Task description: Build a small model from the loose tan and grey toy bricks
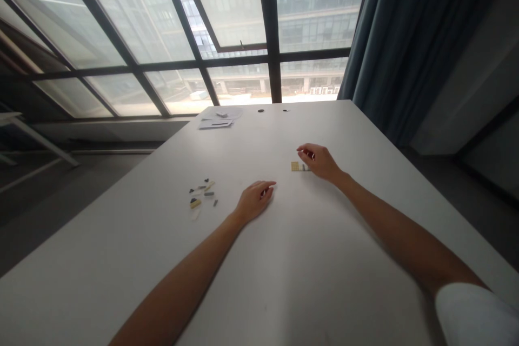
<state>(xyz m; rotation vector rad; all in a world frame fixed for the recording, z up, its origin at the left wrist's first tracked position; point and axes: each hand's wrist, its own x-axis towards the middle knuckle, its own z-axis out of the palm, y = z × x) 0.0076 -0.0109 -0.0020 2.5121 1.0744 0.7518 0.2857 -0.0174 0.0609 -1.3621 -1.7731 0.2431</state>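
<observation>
My left hand (254, 199) rests on the white table (284, 259), fingers curled loosely together with the tips on the tabletop; whether it holds anything tiny is not visible. My right hand (318, 160) lies farther out, its fingers pinched beside a small flat tan and grey brick piece (299, 166) that it touches at the piece's right end. A scatter of several tiny bricks (203, 193), tan, grey and black, lies to the left of my left hand, apart from it.
Sheets of paper with a small pale object on them (219, 119) lie at the table's far edge. Two small dark bits (261, 111) sit near them. A large window stands behind, a dark curtain (389, 38) hangs at the right, and another table's edge (12, 119) shows at the left.
</observation>
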